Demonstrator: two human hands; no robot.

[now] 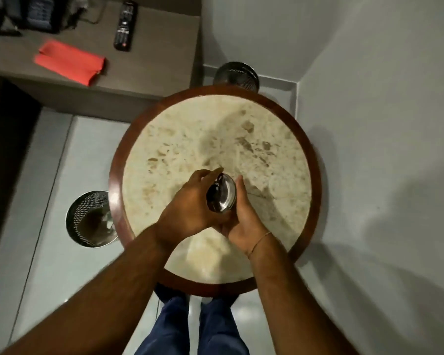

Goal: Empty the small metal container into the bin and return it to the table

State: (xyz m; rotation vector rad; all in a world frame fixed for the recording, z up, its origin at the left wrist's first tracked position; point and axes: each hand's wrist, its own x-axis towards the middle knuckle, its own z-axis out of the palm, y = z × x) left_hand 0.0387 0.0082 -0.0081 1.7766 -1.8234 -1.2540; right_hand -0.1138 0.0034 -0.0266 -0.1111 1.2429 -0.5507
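2 hands cup the small metal container [221,192] over the round table [164,129]: my left grip [190,208] wraps its side, my right grip [241,219] supports it opposite (both closed on it). A mesh bin [87,219] sits on the floor left of the table.

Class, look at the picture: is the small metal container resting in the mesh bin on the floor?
No. The small metal container is held between the left hand and right hand above the round table, while the mesh bin stands apart.
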